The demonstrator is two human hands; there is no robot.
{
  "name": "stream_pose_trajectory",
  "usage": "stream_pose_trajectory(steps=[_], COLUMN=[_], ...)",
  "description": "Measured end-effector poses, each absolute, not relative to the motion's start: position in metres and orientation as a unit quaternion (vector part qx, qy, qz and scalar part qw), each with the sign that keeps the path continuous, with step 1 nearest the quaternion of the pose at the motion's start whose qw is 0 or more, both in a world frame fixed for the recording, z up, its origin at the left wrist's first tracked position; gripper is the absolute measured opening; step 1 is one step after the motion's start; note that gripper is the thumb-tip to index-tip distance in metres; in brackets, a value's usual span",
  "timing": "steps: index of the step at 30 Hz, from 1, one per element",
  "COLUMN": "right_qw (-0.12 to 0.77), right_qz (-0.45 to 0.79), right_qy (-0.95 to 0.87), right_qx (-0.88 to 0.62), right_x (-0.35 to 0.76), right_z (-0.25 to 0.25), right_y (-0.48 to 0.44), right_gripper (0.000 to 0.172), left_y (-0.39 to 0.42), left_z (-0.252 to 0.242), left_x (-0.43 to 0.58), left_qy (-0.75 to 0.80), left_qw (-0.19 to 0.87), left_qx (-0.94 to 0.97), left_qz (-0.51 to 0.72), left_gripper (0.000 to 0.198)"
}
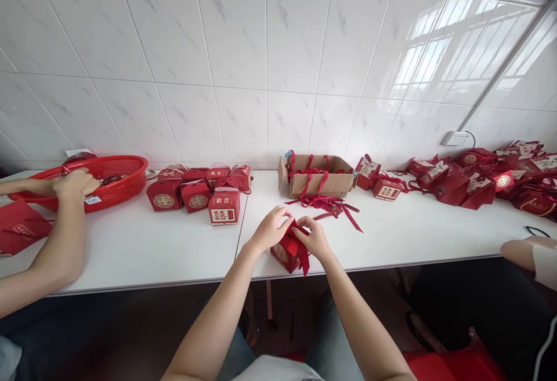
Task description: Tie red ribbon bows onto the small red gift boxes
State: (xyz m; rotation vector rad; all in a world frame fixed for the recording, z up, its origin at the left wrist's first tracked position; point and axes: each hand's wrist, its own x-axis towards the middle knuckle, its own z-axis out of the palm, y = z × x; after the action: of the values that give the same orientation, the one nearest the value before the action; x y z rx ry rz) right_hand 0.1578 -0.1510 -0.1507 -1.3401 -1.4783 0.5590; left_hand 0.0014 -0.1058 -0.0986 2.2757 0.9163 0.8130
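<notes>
Near the table's front edge stands a small red gift box (pixel 284 253) with a gold round emblem on its side. A dark red ribbon (pixel 303 258) is at its top, one tail hanging down the box's right side. My left hand (pixel 274 229) pinches the ribbon at the top from the left. From the right, my right hand (pixel 314 236) pinches the same ribbon, its fingers close to the left ones. The knot or loop between the fingertips is partly hidden. Just behind, loose red ribbons (pixel 331 204) lie on the white table (pixel 191 253).
An open cardboard carton (pixel 319 185) with ribbons over its rim stands at the wall. Several red boxes (pixel 224 206) are grouped left; a heap of red boxes (pixel 470 178) lies right. A co-worker's arms (pixel 72 218) reach into a red basket (pixel 126 166). Another person's arm (pixel 522 251) rests at right.
</notes>
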Motion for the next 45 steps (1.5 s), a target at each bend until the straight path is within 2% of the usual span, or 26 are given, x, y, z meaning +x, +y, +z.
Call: stream_pose_trajectory(steps=[3,6,13,21,27,30,34,37,45], right_qw=[0.531,0.535,0.502,0.481,0.492,0.479,0.442,0.416,0.414], right_qz=[0.251,0.267,0.274,0.221,0.374,0.383,0.375,0.344,0.353], right_qy=[-0.589,-0.581,-0.634,-0.685,-0.606,-0.586,-0.567,-0.575,-0.659], right_qx=[-0.555,-0.552,-0.520,-0.501,-0.500,-0.530,-0.586,-0.615,-0.519], right_x=[0.155,0.154,0.161,0.170,0.168,0.166,0.162,0.158,0.157], right_z=[-0.157,-0.160,-0.160,-0.164,-0.151,-0.141,-0.130,-0.127,-0.130], right_y=[-0.150,-0.151,-0.158,-0.158,-0.154,-0.148,-0.141,-0.139,-0.149], right_gripper=[0.026,0.022,0.016,0.012,0.010,0.006,0.004,0.011,0.021], left_y=[-0.103,-0.102,-0.099,-0.090,-0.085,-0.084,-0.086,-0.083,-0.052], left_z=[-0.109,-0.120,-0.134,-0.142,-0.139,-0.129,-0.107,-0.089,-0.078], left_x=[-0.012,-0.024,-0.026,-0.020,-0.018,-0.021,-0.022,-0.018,0.010], left_qy=[0.384,0.394,0.413,0.444,0.390,0.313,0.252,0.235,0.141], left_qw=[0.313,0.339,0.248,0.234,0.187,0.163,0.196,0.246,0.323], left_qx=[0.815,0.812,0.822,0.804,0.841,0.886,0.916,0.913,0.923], left_qz=[0.300,0.266,0.304,0.320,0.325,0.299,0.245,0.223,0.152], left_gripper=[0.022,0.026,0.017,0.017,0.013,0.013,0.019,0.014,0.011])
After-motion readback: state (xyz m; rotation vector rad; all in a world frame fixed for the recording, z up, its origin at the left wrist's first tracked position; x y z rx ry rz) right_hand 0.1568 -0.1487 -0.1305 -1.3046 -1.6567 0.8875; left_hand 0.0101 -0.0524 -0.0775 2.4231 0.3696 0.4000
